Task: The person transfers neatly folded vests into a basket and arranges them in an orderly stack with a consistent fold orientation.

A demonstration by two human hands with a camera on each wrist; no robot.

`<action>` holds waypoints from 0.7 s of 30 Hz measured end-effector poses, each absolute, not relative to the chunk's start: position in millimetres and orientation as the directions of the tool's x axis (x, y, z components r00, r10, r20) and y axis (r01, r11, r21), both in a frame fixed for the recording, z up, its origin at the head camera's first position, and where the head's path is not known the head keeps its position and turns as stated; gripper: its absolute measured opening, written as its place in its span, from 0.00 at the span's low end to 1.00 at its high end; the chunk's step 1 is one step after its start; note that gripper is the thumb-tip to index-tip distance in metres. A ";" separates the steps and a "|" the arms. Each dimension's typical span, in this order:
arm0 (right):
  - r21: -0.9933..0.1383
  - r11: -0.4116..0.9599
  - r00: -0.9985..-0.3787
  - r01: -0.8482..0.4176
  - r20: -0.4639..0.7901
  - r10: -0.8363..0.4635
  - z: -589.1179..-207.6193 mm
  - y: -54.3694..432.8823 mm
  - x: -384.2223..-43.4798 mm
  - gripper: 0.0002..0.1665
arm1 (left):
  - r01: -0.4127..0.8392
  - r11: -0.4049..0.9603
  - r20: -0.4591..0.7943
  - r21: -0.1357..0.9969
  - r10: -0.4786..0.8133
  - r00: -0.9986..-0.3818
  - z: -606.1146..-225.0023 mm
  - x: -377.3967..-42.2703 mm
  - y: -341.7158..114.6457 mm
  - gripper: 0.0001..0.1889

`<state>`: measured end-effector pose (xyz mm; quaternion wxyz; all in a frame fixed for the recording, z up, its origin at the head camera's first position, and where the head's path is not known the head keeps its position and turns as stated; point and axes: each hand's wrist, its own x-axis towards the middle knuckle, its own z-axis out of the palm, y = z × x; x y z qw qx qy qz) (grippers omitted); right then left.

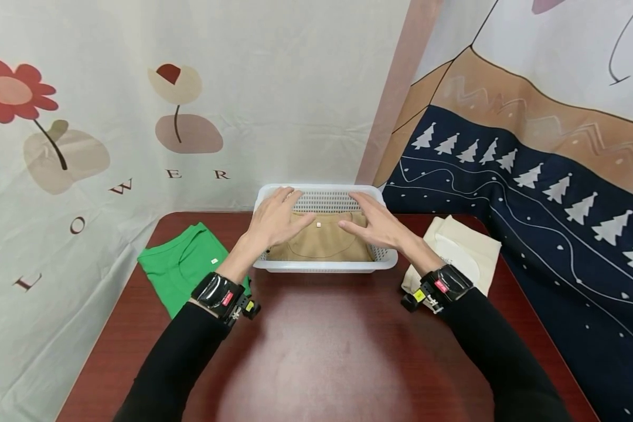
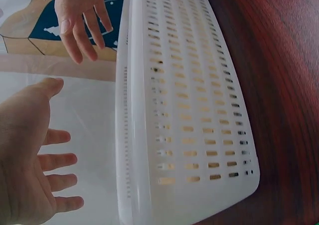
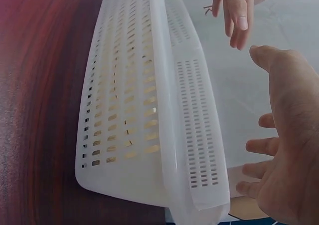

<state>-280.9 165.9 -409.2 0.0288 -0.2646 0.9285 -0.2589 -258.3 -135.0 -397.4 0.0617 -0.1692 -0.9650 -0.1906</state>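
Tan shirt lies folded inside the white basket, long side along the basket's length, below and between my left hand and right hand, both similarly near, fingers spread, holding nothing.

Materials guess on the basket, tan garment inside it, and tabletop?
Basket: likely molded plastic, satin white; smooth rim, regular slots through the walls.
Tan garment: probably soft fabric, fiber unclear; matte surface, curved seam line.
Tabletop: wood or wood-look laminate, can't tell which; reddish-brown, streaky grain, soft sheen.
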 end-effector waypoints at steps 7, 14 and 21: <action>-0.499 0.726 -0.860 -0.473 0.080 -0.504 -406.9 172.2 -265.1 0.57 | 0.392 0.851 0.199 0.349 0.341 -0.919 -393.1 -245.2 -129.4 0.43; -0.479 0.715 -0.845 -0.510 0.121 -0.521 -406.2 182.0 -252.1 0.55 | 0.403 0.831 0.205 0.383 0.349 -0.914 -392.9 -234.9 -117.5 0.45; -0.474 0.719 -0.851 -0.509 0.152 -0.502 -405.3 198.2 -237.9 0.53 | 0.431 0.804 0.219 0.410 0.372 -0.902 -390.9 -223.2 -101.3 0.45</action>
